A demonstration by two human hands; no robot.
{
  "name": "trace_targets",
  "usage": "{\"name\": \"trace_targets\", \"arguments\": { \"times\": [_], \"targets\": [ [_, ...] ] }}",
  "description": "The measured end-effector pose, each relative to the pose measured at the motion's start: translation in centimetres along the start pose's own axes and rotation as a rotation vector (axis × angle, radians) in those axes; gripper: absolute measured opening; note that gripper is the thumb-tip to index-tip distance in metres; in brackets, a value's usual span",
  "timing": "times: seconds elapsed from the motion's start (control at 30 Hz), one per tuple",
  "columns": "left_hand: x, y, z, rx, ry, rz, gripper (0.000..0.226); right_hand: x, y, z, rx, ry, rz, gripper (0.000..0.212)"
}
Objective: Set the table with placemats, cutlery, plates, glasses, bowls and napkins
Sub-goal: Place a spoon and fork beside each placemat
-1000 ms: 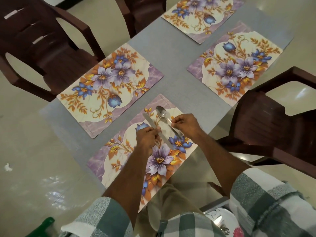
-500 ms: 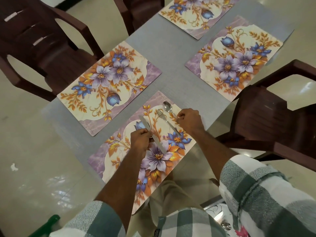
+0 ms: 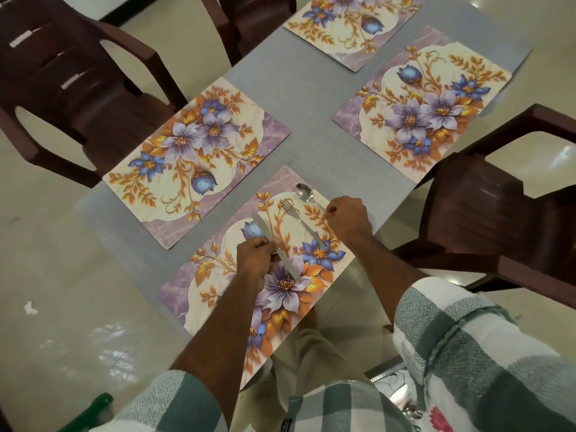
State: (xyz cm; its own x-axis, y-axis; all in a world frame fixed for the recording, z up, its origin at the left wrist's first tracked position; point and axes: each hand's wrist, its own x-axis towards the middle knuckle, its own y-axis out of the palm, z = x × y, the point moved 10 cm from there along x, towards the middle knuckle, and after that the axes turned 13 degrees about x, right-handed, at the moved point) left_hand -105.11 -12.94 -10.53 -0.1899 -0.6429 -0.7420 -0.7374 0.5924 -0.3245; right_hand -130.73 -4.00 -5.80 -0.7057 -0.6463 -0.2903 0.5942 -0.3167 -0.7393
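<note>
Several floral placemats lie on the grey table. On the nearest placemat lie a knife, a fork and a spoon. My left hand pinches the knife at its middle, blade pointing away from me. My right hand grips the spoon's handle at the mat's right edge; the spoon bowl sticks out beyond my fingers. The fork lies free between the knife and the spoon.
Dark brown plastic chairs stand at the left, the right and the far end. Three other placemats carry nothing. A plate with cutlery shows low down by my right sleeve.
The fork and spoon, held together a second ago, now lie apart; my right hand has moved the spoon to the right edge. My left hand stays on the knife.
</note>
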Motion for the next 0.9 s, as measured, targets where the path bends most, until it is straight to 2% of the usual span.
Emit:
{"name": "trace_targets", "arguments": {
  "times": [0.3,0.4,0.5,0.63,0.9],
  "targets": [
    [-0.3,0.0,-0.2,-0.005,0.002,0.002,0.016,0.9,-0.2,0.8,0.008,-0.05,-0.048,0.028],
    [-0.3,-0.2,-0.2,-0.015,0.003,-0.012,0.017,-0.1,0.3,2.1,0.021,-0.156,-0.074,0.03],
    [-0.3,-0.1,-0.3,-0.022,0.002,-0.018,0.018,-1.8,2.6,3.7,0.021,-0.264,0.019,0.03],
    [-0.6,0.1,-0.4,-0.003,0.006,-0.013,0.019,-2.5,4.8,4.0,-0.051,-0.258,0.137,0.024],
    [-1.0,0.0,-0.2,-0.02,-0.014,-0.023,0.018,-0.3,3.0,3.5,-0.069,-0.208,0.061,0.022]
  ]
}}
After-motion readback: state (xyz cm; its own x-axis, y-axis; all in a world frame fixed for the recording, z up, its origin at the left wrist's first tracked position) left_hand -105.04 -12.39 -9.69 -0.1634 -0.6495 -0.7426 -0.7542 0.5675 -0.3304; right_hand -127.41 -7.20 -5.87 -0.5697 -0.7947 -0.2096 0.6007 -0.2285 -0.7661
